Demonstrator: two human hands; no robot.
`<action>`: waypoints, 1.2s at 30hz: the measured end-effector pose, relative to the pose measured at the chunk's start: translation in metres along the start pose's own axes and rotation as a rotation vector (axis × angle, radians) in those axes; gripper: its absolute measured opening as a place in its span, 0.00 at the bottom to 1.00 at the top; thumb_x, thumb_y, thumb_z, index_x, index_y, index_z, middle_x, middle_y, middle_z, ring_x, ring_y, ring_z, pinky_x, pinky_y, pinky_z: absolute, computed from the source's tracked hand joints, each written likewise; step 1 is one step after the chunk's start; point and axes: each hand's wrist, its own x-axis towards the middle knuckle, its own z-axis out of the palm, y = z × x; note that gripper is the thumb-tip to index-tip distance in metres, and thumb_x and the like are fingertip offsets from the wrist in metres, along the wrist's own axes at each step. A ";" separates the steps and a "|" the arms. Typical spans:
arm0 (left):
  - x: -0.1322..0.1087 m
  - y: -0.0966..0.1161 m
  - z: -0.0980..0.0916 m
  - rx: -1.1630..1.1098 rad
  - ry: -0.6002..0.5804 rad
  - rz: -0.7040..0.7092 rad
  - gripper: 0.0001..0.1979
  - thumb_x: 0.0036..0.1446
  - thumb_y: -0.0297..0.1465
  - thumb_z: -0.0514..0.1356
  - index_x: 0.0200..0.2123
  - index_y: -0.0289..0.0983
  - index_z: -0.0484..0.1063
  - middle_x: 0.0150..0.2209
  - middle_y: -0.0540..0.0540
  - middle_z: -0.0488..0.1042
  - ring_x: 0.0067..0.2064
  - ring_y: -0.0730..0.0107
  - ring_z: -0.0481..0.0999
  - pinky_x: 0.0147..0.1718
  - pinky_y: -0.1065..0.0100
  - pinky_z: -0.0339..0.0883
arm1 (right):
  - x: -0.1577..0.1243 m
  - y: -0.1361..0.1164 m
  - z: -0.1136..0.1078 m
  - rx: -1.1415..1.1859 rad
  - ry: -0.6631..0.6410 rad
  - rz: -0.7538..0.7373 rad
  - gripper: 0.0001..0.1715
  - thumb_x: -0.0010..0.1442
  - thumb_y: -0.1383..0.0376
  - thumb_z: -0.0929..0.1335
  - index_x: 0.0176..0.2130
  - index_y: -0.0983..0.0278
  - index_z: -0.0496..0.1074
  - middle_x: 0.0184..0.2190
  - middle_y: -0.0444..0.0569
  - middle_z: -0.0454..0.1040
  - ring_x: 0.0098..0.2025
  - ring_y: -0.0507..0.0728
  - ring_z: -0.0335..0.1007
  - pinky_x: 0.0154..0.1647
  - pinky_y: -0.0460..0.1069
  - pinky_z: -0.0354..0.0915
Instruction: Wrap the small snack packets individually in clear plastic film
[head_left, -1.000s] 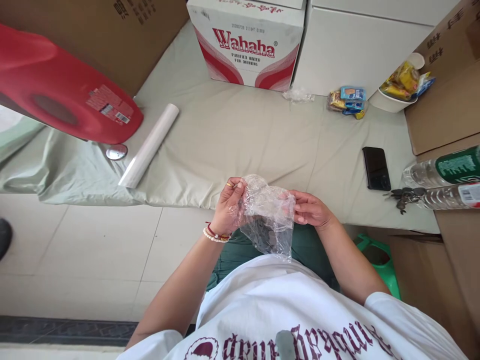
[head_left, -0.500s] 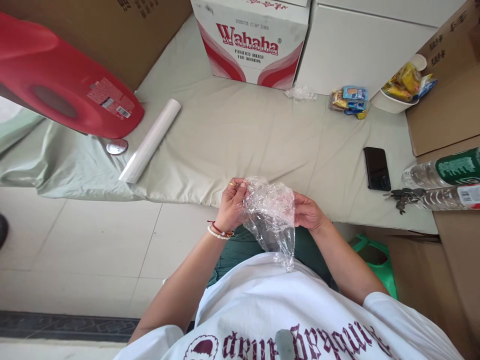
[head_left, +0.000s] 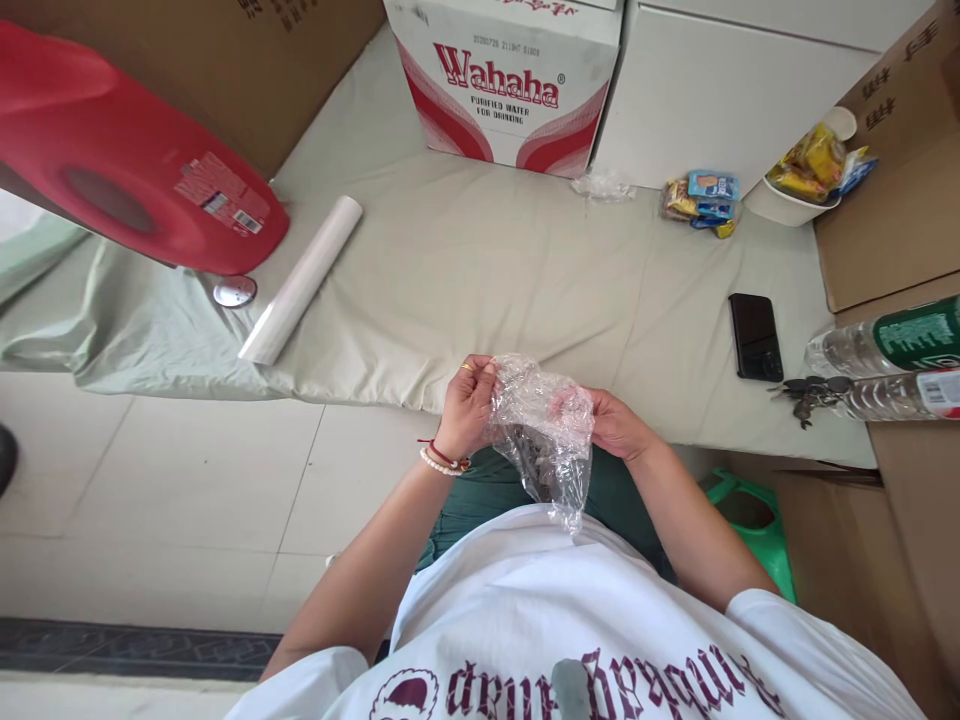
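From here I'm seeing crumpled clear plastic (head_left: 536,395) hanging between the left hand (head_left: 466,408) and the right hand (head_left: 621,425), above the green trousers (head_left: 469,510) and near the edge of the cloth-covered surface (head_left: 480,250). The step in hand seems to be working that plastic with 2 hands; the next move is probably calling for a light hold on both sides. The left thumb and fingers are curling together, clamping the plastic's left edge. The right fingers are lying partly behind it; whether they're pinching, I can't tell. Both forearms (head_left: 386,550) are slanting inward.
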 end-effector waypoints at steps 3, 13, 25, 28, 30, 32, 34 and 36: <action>0.001 0.000 -0.002 -0.008 0.007 0.025 0.19 0.59 0.49 0.69 0.38 0.41 0.72 0.23 0.55 0.66 0.23 0.76 0.60 0.22 0.71 0.55 | -0.012 -0.011 -0.006 -0.117 0.063 0.008 0.23 0.52 0.49 0.81 0.37 0.62 0.80 0.24 0.39 0.70 0.23 0.47 0.53 0.24 0.44 0.53; 0.003 0.003 -0.013 0.136 0.101 0.119 0.14 0.64 0.45 0.67 0.39 0.41 0.73 0.25 0.54 0.68 0.25 0.74 0.62 0.25 0.71 0.57 | -0.055 -0.044 -0.038 -0.438 0.402 -0.066 0.24 0.53 0.47 0.79 0.38 0.62 0.80 0.32 0.44 0.76 0.34 0.53 0.67 0.37 0.49 0.63; 0.012 -0.004 -0.013 0.401 0.098 0.118 0.11 0.71 0.42 0.57 0.42 0.42 0.70 0.25 0.55 0.64 0.22 0.73 0.62 0.24 0.69 0.58 | -0.058 -0.042 -0.065 -0.735 0.823 -0.310 0.23 0.64 0.45 0.71 0.42 0.61 0.80 0.33 0.46 0.76 0.28 0.53 0.63 0.32 0.49 0.64; 0.016 -0.008 -0.010 0.483 0.129 0.186 0.10 0.72 0.40 0.56 0.41 0.42 0.70 0.27 0.53 0.68 0.26 0.71 0.66 0.28 0.68 0.63 | -0.058 -0.047 -0.052 -0.720 0.894 -0.602 0.28 0.72 0.43 0.63 0.51 0.60 0.77 0.43 0.52 0.78 0.35 0.56 0.71 0.37 0.53 0.71; 0.018 -0.009 -0.008 0.519 0.137 0.206 0.09 0.71 0.40 0.56 0.41 0.42 0.70 0.28 0.52 0.69 0.28 0.70 0.68 0.30 0.68 0.64 | -0.058 -0.052 -0.035 -0.899 0.774 -0.758 0.34 0.70 0.39 0.64 0.61 0.58 0.73 0.54 0.57 0.76 0.49 0.63 0.74 0.50 0.59 0.74; 0.019 -0.008 -0.006 0.537 0.137 0.201 0.09 0.71 0.40 0.56 0.41 0.42 0.70 0.28 0.52 0.69 0.28 0.69 0.68 0.30 0.68 0.64 | -0.054 -0.054 -0.014 -1.194 0.525 -0.789 0.43 0.65 0.39 0.70 0.68 0.56 0.66 0.64 0.59 0.69 0.64 0.71 0.66 0.63 0.67 0.68; 0.019 -0.006 -0.004 0.546 0.131 0.187 0.09 0.71 0.40 0.56 0.41 0.41 0.70 0.28 0.52 0.69 0.28 0.70 0.67 0.29 0.68 0.64 | -0.045 -0.049 0.004 -1.450 0.280 -0.736 0.44 0.63 0.45 0.74 0.70 0.57 0.64 0.68 0.59 0.65 0.71 0.73 0.57 0.70 0.71 0.60; 0.018 -0.001 -0.001 0.563 0.124 0.167 0.10 0.71 0.40 0.56 0.40 0.41 0.69 0.27 0.53 0.67 0.27 0.70 0.66 0.29 0.68 0.63 | -0.032 -0.041 0.014 -1.570 0.198 -0.686 0.31 0.68 0.56 0.72 0.67 0.58 0.68 0.68 0.59 0.66 0.70 0.71 0.58 0.71 0.70 0.59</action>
